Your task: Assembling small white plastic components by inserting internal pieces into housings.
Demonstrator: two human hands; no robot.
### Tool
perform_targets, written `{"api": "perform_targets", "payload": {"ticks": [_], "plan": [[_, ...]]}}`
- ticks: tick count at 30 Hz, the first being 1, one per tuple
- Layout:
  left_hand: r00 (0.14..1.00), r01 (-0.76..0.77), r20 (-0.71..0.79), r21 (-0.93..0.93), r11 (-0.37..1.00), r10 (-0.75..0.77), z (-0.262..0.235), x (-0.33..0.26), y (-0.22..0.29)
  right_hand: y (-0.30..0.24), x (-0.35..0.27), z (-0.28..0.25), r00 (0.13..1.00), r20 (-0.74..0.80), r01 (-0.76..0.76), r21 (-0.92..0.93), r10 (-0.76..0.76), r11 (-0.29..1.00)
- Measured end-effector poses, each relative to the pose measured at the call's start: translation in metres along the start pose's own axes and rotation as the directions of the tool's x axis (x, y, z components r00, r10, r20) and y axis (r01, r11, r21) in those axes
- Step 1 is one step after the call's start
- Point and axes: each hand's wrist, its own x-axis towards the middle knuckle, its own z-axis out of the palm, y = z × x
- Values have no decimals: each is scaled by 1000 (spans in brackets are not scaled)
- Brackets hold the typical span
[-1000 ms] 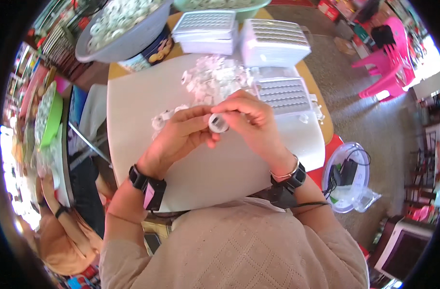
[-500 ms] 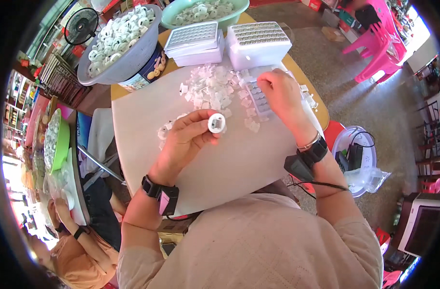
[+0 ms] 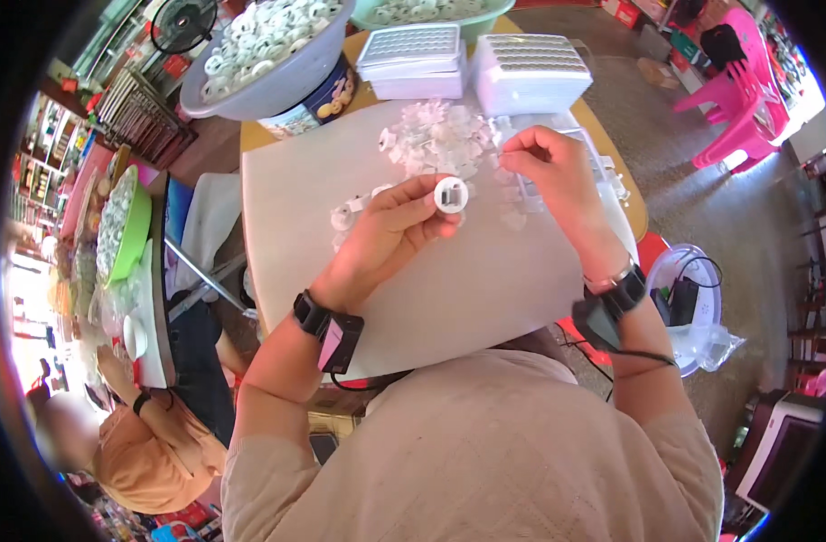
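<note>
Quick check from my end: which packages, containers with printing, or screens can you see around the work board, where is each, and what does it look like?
Round tin: far left of the board, under the grey basin; dark blue side with a cookie picture.
White tray stacks: far edge of the board; rectangular, gridded tops.
Clear plastic bag: floor at right, beside a clear tub; crumpled.
Monitor: lower right on the floor; pale casing, dark screen.
No readable signs stand out.

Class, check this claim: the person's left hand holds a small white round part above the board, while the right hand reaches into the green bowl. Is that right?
Not quite. In the head view the right hand is at the pile of clear plastic pieces on the board, not in a green bowl. The left hand does hold the small white round part.
</note>
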Motion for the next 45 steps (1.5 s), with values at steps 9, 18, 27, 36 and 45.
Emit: {"api": "perform_targets", "payload": {"ticks": [9,18,27,36,45], "plan": [[997,23,70,-79,997,-17,-5,0,-3,-30,-30,28,986,139,85,53,-92,995],[998,41,45,-6,999,-40,-1,0,-2,-28,-27,26,953,299,-55,49,38,997],[992,71,92,172,983,-88,-1,-2,4,-13,-10,15,947,308,-147,148,96,978],[992,26,130,-147,989,-7,-9,4,1,39,36,-8,959,25,222,-692,-284,687],[999,11,54,-109,994,-5,-6,2,2,45,36,-1,933,-42,227,-702,-358,675]]}}
